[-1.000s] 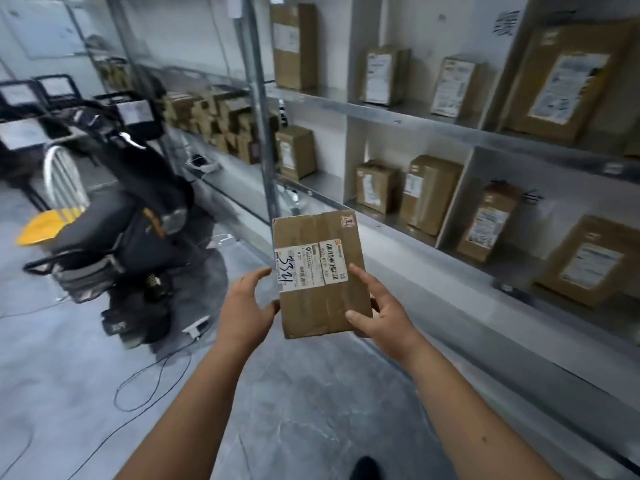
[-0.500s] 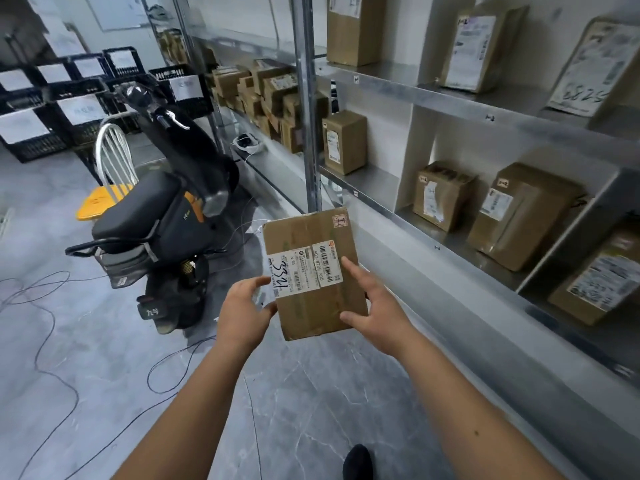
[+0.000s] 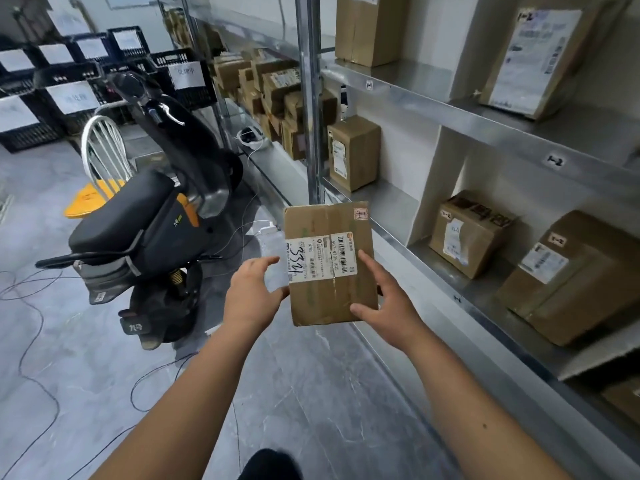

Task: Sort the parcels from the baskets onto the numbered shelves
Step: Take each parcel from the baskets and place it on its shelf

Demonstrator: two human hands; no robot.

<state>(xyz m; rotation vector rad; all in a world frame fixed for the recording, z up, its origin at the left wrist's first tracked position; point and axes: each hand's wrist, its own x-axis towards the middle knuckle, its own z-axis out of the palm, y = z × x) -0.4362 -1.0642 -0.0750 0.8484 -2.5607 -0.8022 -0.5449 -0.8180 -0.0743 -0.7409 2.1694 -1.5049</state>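
I hold a flat brown cardboard parcel (image 3: pixel 329 265) in front of me, its white label marked by hand "3531". My left hand (image 3: pixel 254 292) grips its left edge and my right hand (image 3: pixel 388 299) grips its right edge, thumb on the front. The metal numbered shelves (image 3: pixel 485 112) run along my right, with small tags such as "1-2" on their front edges. Brown parcels stand in their bays: one (image 3: pixel 353 152) by the post, one (image 3: pixel 471 233) in the middle bay, a larger one (image 3: pixel 575 275) further right. Dark baskets (image 3: pixel 69 95) with white signs are stacked at the far left.
A black electric scooter (image 3: pixel 156 209) is parked close on my left, beside a white chair with a yellow seat (image 3: pixel 97 181). Cables trail over the grey floor (image 3: pixel 52 375). A vertical shelf post (image 3: pixel 308 98) rises just beyond the parcel. More boxes (image 3: pixel 270 91) crowd the far shelves.
The view has moved forward along the shelves and closer to them. The parcel stays in both hands, held slightly higher and nearer the shelf edge.
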